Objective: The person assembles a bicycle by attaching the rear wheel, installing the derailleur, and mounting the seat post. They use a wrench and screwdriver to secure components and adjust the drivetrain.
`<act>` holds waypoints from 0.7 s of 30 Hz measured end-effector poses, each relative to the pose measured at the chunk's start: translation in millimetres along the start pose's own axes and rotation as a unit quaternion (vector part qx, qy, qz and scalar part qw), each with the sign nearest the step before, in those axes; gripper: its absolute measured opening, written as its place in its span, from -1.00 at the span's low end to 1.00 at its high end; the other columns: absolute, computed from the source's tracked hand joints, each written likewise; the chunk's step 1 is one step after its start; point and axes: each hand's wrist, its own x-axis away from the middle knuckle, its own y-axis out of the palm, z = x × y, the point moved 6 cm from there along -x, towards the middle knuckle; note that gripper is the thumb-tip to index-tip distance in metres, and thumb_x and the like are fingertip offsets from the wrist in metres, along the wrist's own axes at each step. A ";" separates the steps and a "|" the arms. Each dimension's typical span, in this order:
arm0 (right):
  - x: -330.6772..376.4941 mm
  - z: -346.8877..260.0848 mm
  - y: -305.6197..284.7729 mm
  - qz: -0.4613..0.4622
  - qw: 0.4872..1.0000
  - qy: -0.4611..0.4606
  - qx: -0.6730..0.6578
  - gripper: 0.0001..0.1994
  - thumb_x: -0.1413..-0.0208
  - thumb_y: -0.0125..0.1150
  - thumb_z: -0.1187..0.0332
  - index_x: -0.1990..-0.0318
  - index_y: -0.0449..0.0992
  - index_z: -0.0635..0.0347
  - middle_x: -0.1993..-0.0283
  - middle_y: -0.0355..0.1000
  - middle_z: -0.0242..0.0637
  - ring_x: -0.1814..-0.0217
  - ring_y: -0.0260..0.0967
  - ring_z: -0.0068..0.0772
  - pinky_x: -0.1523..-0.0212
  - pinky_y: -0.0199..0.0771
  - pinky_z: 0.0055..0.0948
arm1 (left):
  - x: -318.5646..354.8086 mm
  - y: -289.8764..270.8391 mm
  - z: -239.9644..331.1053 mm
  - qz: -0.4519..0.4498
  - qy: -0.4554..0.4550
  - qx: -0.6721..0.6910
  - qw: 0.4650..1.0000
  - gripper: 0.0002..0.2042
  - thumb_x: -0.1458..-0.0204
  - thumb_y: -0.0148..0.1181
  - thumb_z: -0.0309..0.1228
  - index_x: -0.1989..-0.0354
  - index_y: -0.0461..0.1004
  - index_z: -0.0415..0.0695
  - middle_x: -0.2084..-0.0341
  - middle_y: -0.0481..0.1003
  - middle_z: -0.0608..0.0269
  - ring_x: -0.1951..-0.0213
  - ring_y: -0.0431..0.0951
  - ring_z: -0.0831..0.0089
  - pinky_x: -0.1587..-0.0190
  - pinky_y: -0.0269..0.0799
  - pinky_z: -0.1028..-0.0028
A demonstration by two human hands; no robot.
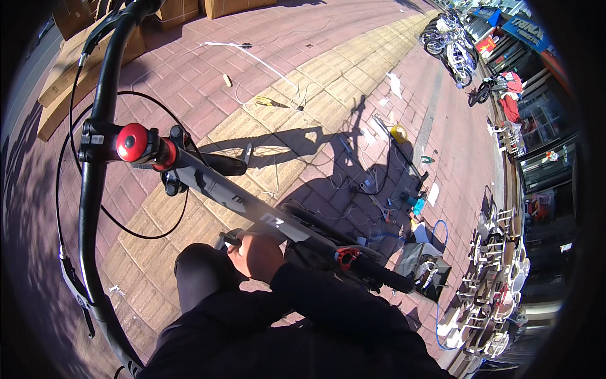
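Observation:
A bicycle with a grey and black frame [274,219] stretches from the handlebar at the left toward the lower right. My right hand [255,254] is closed beside the frame's lower side, near my knee. A short black rod-like thing [230,239] pokes out of the fist; its kind is hidden by the fingers. The black handlebar [93,221] carries a brake lever [77,287] and looped black cables. At the stem sits a red cap [132,143]. Farther back on the frame is a red clamp [346,258]. My left hand does not show.
Tools and scraps lie on the brick pavement, among them a yellow-handled tool [270,102], a yellow tape roll [398,133] and a teal power tool [416,203]. A bag-like container [424,265] stands near the rear wheel. Cardboard boxes [69,82] are at far left; parked bikes [456,50] at far right.

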 end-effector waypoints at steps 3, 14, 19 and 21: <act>-29.5 13.2 27.3 0.038 0.998 0.043 0.025 -0.66 -0.16 0.17 0.12 0.39 0.62 0.24 0.27 0.60 0.04 0.19 0.59 0.15 0.14 0.58 -0.02 | -0.9 -2.5 -3.4 0.002 0.001 0.007 1.000 -0.43 0.06 0.45 -0.14 0.03 0.50 -0.39 0.12 0.62 -0.16 0.02 0.65 0.06 -0.01 0.54 0.17; -40.8 56.3 47.2 0.049 0.981 0.067 0.178 -0.64 -0.19 0.14 0.10 0.25 0.66 0.25 0.17 0.62 0.05 0.12 0.60 0.14 0.11 0.60 -0.01 | 11.2 1.1 0.0 0.058 0.045 0.006 0.997 -0.43 0.07 0.46 -0.17 0.03 0.49 -0.41 0.11 0.61 -0.16 0.02 0.64 0.08 -0.01 0.54 0.18; -28.0 56.3 55.4 0.071 0.924 -0.155 0.343 -0.71 -0.15 0.20 0.18 0.48 0.56 0.19 0.46 0.51 0.00 0.33 0.54 0.10 0.31 0.51 -0.04 | -2.8 2.7 -2.7 0.080 0.061 0.007 0.995 -0.43 0.08 0.46 -0.18 0.03 0.49 -0.41 0.10 0.61 -0.16 0.02 0.64 0.09 0.00 0.54 0.19; -20.0 56.7 50.8 0.124 0.957 -0.141 0.219 -0.74 -0.13 0.19 0.21 0.50 0.53 0.16 0.47 0.50 -0.03 0.34 0.53 0.07 0.34 0.50 -0.03 | -5.8 2.8 0.0 0.089 0.064 0.010 0.994 -0.43 0.08 0.46 -0.19 0.03 0.49 -0.42 0.10 0.61 -0.16 0.02 0.64 0.09 0.00 0.54 0.19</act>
